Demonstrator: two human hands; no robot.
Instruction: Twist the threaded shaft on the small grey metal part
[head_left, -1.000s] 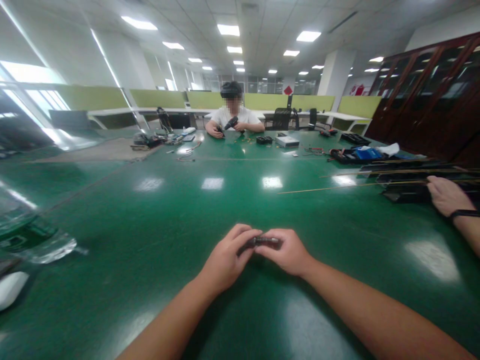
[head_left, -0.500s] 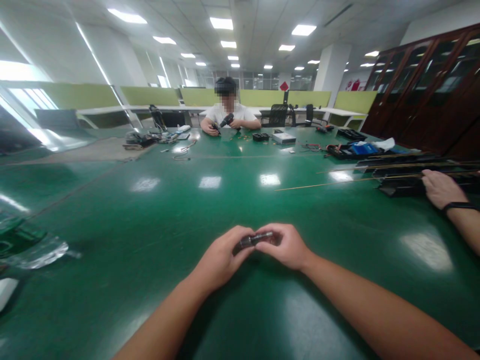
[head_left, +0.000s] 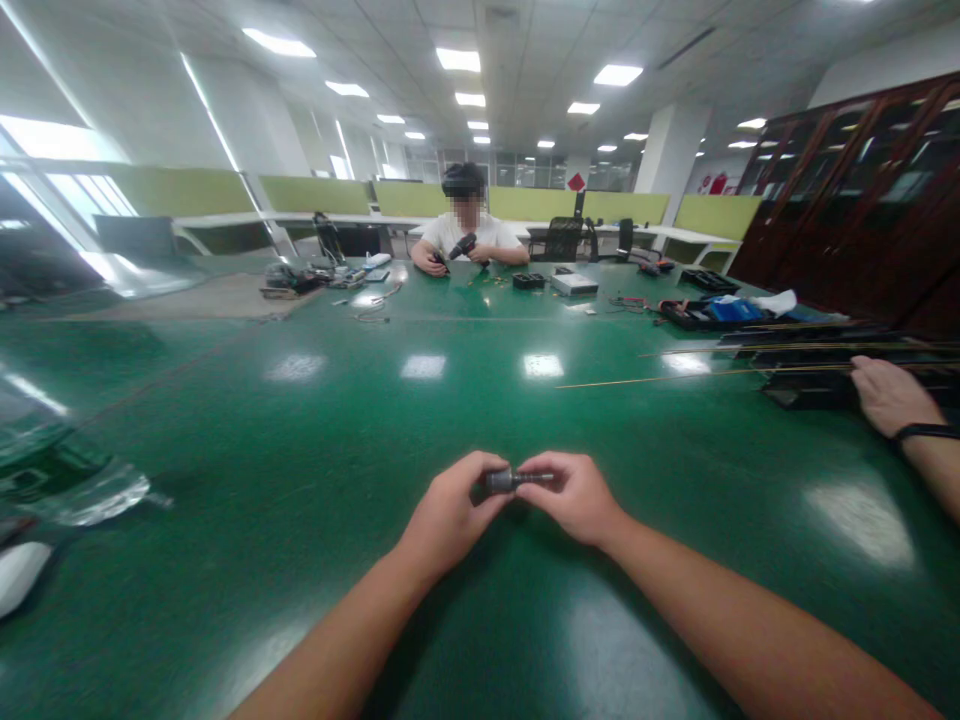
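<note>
Worktop (head_left: pixel 360 430) in glossy green is shared by several people. At its far side, a person in a white shirt (head_left: pixel 495 232) is seen with a dark drill-like tool (head_left: pixel 463 246) held in hand. At right, black channel-shaped pieces (head_left: pixel 806 388) are crossed by thin rods (head_left: pixel 652 380), and a co-worker's hand (head_left: pixel 892 395) is laid over them. At left, a clear bottle (head_left: pixel 64 470) is shown, green-labelled. Front and centre, a small dark cylinder (head_left: pixel 501 482) is grasped at its thick end by the left hand (head_left: pixel 450 510); its slimmer shaft (head_left: pixel 536 478) is pinched by the right hand (head_left: pixel 574 495). Whether the worktop is touched by the cylinder cannot be told.
</note>
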